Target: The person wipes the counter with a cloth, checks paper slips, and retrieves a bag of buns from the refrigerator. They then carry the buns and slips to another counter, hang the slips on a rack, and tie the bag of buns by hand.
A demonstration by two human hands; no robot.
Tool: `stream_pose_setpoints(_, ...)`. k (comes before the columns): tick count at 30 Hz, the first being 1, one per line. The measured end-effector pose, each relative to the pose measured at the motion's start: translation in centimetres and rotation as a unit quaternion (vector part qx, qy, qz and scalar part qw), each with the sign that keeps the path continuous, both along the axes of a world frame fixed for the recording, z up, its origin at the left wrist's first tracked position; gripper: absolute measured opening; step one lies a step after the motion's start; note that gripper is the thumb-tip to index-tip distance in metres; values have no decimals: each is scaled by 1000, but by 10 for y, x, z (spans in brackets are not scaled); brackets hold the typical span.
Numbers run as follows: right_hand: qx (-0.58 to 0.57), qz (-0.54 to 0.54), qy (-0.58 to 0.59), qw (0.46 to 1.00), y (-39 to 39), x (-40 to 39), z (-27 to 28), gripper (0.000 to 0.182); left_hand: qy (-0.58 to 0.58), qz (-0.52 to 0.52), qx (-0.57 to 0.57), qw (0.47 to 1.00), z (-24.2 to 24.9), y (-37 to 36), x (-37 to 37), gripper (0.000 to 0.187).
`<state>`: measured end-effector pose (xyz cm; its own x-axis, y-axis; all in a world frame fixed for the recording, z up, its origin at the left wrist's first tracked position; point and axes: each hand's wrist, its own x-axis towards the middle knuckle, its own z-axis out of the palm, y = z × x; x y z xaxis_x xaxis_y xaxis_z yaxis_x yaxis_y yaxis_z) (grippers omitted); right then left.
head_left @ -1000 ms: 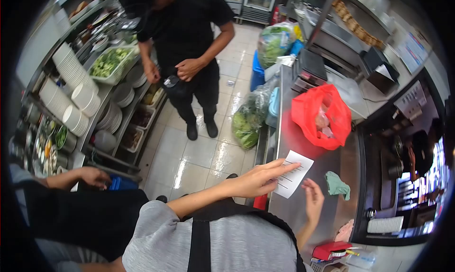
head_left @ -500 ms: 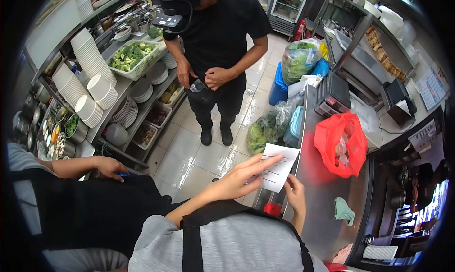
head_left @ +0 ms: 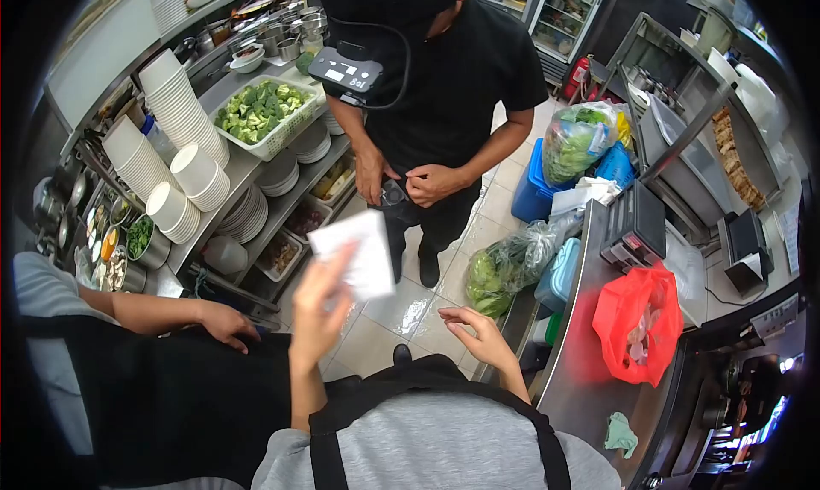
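A white paper slip (head_left: 369, 264), smeared by motion, is raised in front of me. My left hand (head_left: 318, 306) grips it near its lower left side, fingers closed over the front. The slip's print is too blurred to read. My right hand (head_left: 478, 336) is lower and to the right, apart from the slip, fingers loosely spread and holding nothing. Across the aisle stands a person in black (head_left: 453, 97), both hands near a small clear object (head_left: 394, 194) at the waist. Another person's hand (head_left: 229, 325) rests at the left, near a black apron.
At left, shelves hold stacked white tubs (head_left: 184, 97) and a basket of broccoli (head_left: 265, 118). On the steel counter (head_left: 572, 404) at right are a red plastic bag (head_left: 639, 326) and a green cloth (head_left: 621, 435). Bagged greens (head_left: 504, 268) stand beside the counter.
My left hand has swung left and up with the paper slip. My right hand has let go of the slip and moved left, away from the counter. The view has shifted slightly.
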<state>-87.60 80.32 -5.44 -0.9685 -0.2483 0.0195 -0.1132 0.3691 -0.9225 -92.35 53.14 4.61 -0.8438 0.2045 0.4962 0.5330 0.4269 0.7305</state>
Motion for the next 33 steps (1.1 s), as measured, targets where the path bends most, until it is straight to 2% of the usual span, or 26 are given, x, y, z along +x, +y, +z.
stream_pose_setpoints(1,4,12,-4,1000,-3,-6,-1,27,11,64,3,998,-6,-15,-7,63)
stream_pose_setpoints(3,14,38,-13,999,-5,-20,-2,28,-5,123,74,990,-10,-37,-16,63)
stream_pose_setpoints(5,24,59,-20,998,-5,-34,-3,28,-11,147,142,979,-8,-46,-21,62)
stream_pose_setpoints(10,22,101,-26,994,-10,-74,-4,27,-6,184,227,956,-14,-61,-37,62)
stream_pose_setpoints(13,30,134,-40,990,-10,-98,-9,26,0,203,240,949,-18,-67,-43,63)
stream_pose_setpoints(15,43,167,-26,985,-11,-117,-13,27,16,241,204,949,-11,-68,-43,65)
stream_pose_setpoints(17,37,191,-28,980,-15,-137,-16,27,19,266,222,938,-13,-69,-46,66)
stream_pose_setpoints(19,51,224,-13,973,-25,-160,-11,27,4,333,151,931,-19,-73,-46,67)
stream_pose_setpoints(22,64,270,15,961,-51,-191,-1,26,17,370,98,923,-20,-77,-46,67)
stream_pose_setpoints(23,61,285,18,956,-61,-200,-1,26,27,390,43,920,-19,-82,-45,66)
stream_pose_setpoints(25,89,321,-1,943,-84,-216,5,26,-2,397,30,917,-21,-89,-40,65)
stream_pose_setpoints(28,65,387,17,919,-125,-239,-1,28,-25,398,44,916,-35,-106,-39,65)
stream_pose_setpoints(31,54,410,52,909,-170,-254,-6,29,-46,407,26,912,-46,-122,-46,64)
stream_pose_setpoints(33,54,419,54,905,-191,-258,-4,30,-74,397,58,913,-49,-131,-50,64)
